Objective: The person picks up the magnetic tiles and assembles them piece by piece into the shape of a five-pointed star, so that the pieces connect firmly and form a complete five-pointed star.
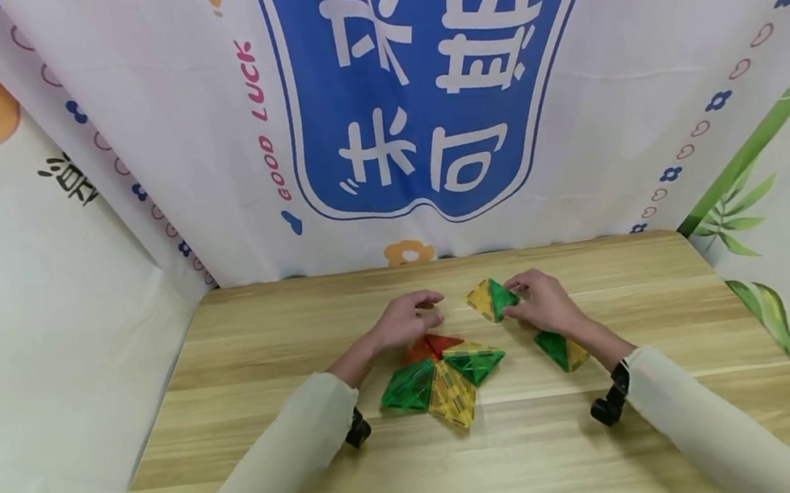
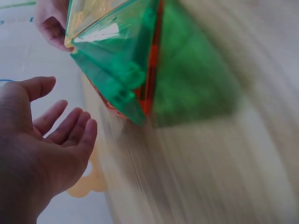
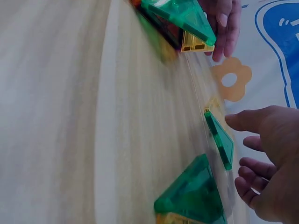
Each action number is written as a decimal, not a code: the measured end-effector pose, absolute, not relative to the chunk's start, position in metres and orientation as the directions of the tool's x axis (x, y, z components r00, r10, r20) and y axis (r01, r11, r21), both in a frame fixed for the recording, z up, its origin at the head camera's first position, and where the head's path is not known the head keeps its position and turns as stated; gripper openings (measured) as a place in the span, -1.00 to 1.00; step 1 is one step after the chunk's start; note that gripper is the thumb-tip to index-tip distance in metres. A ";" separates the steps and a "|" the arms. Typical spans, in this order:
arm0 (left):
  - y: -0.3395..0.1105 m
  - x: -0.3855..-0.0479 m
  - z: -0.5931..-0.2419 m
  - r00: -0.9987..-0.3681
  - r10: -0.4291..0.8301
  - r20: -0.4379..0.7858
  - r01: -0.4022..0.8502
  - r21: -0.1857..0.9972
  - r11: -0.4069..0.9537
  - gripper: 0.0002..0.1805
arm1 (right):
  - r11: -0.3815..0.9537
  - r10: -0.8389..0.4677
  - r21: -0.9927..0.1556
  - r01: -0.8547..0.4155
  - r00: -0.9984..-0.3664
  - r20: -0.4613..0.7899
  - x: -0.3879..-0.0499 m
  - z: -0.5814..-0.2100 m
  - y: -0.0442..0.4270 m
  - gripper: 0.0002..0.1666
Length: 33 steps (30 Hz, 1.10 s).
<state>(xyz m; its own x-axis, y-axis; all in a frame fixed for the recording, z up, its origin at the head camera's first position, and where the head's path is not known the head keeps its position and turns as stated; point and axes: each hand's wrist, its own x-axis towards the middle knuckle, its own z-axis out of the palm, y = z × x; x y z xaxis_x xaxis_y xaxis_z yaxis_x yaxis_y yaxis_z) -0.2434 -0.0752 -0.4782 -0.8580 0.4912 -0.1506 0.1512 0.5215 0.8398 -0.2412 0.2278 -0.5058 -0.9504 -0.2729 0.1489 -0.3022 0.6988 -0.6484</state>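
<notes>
A raised star-like shape of translucent magnetic tiles stands on the table, with green panels [image 1: 409, 387], a yellow panel [image 1: 452, 394] and red tiles [image 1: 443, 343]. My left hand [image 1: 403, 320] hovers just behind its red side; in the left wrist view its fingers are loosely bent and hold nothing. Farther back lies a flat pair, a yellow triangle [image 1: 480, 299] joined to a green triangle [image 1: 502, 299]. Around the green end my right hand [image 1: 542, 301] has thumb and fingers spread, apart from the tile in the right wrist view. Another green triangle [image 3: 194, 196] sits below that hand.
Beside the second green triangle is a yellow tile [image 1: 577, 354], partly hidden by the right forearm. The wooden table [image 1: 305, 484] ends at a printed cloth [image 1: 212, 178] behind, with cloths along both sides. A black wrist camera [image 1: 607, 409] hangs under the right wrist.
</notes>
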 end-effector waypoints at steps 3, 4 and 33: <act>-0.069 -0.252 -0.481 -0.850 0.490 -0.191 0.110 0.847 0.520 -0.46 | 0.730 -0.274 -0.627 -0.274 -0.957 0.100 -0.246 -0.507 0.223 -0.39; -0.067 -0.254 -0.481 -0.848 0.492 -0.196 0.108 0.845 0.523 -0.45 | 0.739 -0.274 -0.618 -0.269 -0.958 0.089 -0.248 -0.507 0.221 -0.37; -0.055 -0.263 -0.492 -0.898 0.395 -0.195 -0.044 0.932 0.360 -0.50 | 0.605 -0.338 -0.721 -0.337 -0.929 0.150 -0.261 -0.522 0.177 -0.43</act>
<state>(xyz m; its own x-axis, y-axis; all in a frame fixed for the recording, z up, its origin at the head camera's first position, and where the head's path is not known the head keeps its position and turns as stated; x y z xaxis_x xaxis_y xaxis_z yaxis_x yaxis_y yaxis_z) -0.2631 -0.0547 -0.4922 -0.8976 0.3951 -0.1952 -0.0443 0.3598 0.9320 -0.2607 0.1768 -0.5222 -0.9289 -0.3384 0.1502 -0.3370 0.6049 -0.7215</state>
